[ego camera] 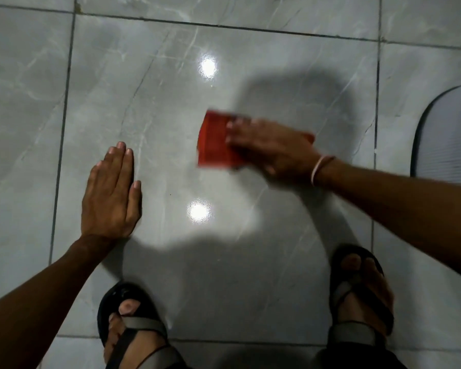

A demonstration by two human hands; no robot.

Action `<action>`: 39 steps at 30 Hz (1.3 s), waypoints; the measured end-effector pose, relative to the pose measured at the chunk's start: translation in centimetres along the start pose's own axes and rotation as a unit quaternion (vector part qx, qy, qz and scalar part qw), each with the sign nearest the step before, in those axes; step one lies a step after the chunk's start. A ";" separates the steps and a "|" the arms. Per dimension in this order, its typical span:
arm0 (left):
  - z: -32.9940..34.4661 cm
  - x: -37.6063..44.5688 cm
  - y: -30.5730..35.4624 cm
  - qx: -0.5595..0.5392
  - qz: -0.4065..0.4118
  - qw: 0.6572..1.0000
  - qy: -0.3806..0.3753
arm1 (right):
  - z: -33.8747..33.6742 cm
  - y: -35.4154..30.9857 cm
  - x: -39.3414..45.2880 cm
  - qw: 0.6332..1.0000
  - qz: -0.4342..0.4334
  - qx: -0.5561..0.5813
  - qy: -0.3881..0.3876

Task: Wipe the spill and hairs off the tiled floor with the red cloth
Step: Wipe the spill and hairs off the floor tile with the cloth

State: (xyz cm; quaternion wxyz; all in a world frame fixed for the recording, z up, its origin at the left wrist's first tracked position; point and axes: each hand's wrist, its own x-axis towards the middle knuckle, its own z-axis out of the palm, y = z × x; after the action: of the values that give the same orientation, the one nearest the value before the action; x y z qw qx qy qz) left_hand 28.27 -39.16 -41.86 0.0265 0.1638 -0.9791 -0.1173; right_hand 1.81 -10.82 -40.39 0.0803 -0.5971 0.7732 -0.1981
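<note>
Both forearms (399,198) are bare, a pale band (320,169) circles the right wrist, and both feet wear dark, grey-strapped sandals (342,291).

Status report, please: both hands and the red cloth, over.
Left hand flat on the tile floor, open. Right hand pressed flat on the red cloth, blurred. Grey mat off to the right, apart from the cloth.

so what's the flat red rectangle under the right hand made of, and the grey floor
Flat red rectangle: probably cloth or a thin pad, matte, no glare; motion blur leaves it open. Grey floor: glossy glazed tile, likely ceramic or porcelain with marble-like veins; it mirrors two bright spots and shows dark grout lines.
</note>
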 end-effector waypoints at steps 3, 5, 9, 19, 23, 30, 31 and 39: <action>0.1 0.0 0.0 -0.001 0.004 1.000 0.001 | -2.3 4.0 4.1 0.952 0.278 0.004 0.124; 0.1 0.0 -0.1 0.003 0.005 1.000 0.002 | -2.0 4.1 5.7 0.919 0.359 0.023 0.163; 0.1 0.0 -0.1 0.000 0.006 1.000 0.002 | -0.3 -1.2 4.1 0.914 0.359 0.069 0.175; 0.1 0.1 -0.2 -0.007 0.005 1.000 0.009 | 6.1 -17.2 -15.3 0.986 -0.094 0.044 -0.134; 0.0 0.0 -0.1 -0.004 -0.002 1.000 0.001 | 2.6 -9.5 -13.9 0.996 0.074 -0.026 -0.046; 0.1 0.0 0.0 0.000 -0.003 1.000 -0.007 | 1.2 -3.0 0.8 0.976 0.203 -0.071 0.025; 0.1 0.1 0.0 0.001 -0.002 1.000 -0.009 | 1.8 -3.7 1.8 0.975 0.206 -0.074 0.034; -5.6 0.5 5.4 0.035 -0.047 0.989 -0.133 | 0.1 -14.1 -3.8 0.980 0.164 0.058 -0.097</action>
State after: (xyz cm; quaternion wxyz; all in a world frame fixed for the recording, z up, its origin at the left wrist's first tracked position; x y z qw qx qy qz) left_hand 26.64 -35.64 -35.13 -0.1155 0.1935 -0.9686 -0.1053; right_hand 15.46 -10.19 -35.28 0.2214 -0.4728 0.8362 -0.1678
